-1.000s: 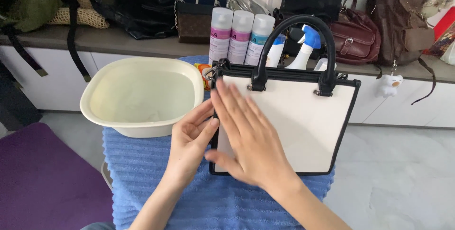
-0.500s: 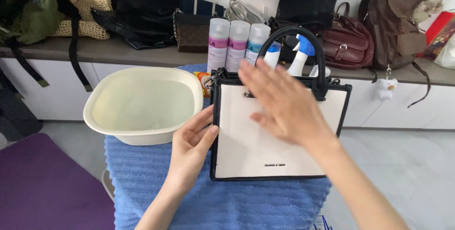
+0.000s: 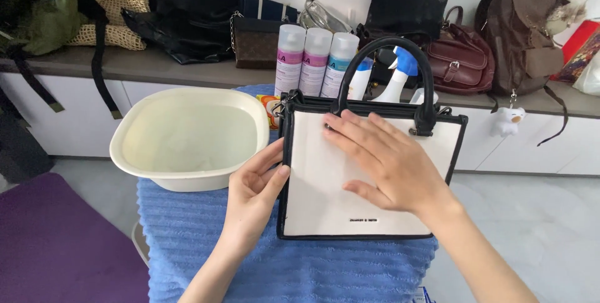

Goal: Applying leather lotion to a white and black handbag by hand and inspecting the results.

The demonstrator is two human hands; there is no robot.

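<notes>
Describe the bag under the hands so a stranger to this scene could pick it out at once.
Start at the blue ribbed towel in the middle, right of the cream basin. The white bag lies on the towel, the right hand flat on its face and the left hand at its left edge. Unlike the brown and black bags on the shelf behind, it is white with black trim and a black arched handle.

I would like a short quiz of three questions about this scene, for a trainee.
1. True or false: the right hand lies flat on the front of the white bag.
2. Which edge of the bag does the left hand touch?
A. top
B. left
C. right
3. Fill in: the basin and the bag both stand on a blue ____.

Key
1. True
2. B
3. towel
</notes>
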